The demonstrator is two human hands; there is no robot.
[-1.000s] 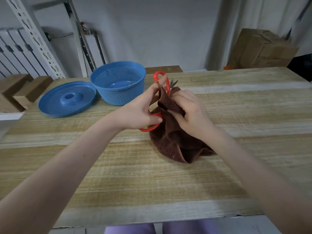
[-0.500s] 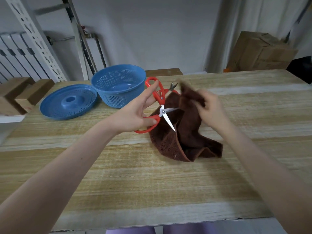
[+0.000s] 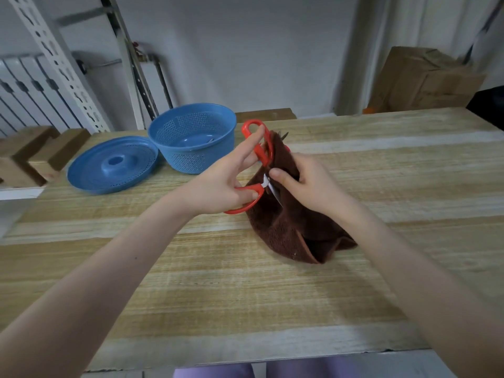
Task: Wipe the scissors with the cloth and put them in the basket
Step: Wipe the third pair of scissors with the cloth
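So: scissors (image 3: 266, 152) in left hand (image 3: 218, 186), cloth (image 3: 286, 230) in right hand (image 3: 313, 186).

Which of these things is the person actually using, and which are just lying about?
In use: red-handled scissors, brown terry cloth, round blue plastic basket.
Lying about: flat blue plastic lid, brown cardboard box, wooden blocks.

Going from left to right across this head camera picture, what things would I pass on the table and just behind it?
blue lid → blue basket → red scissors → right hand → cardboard box
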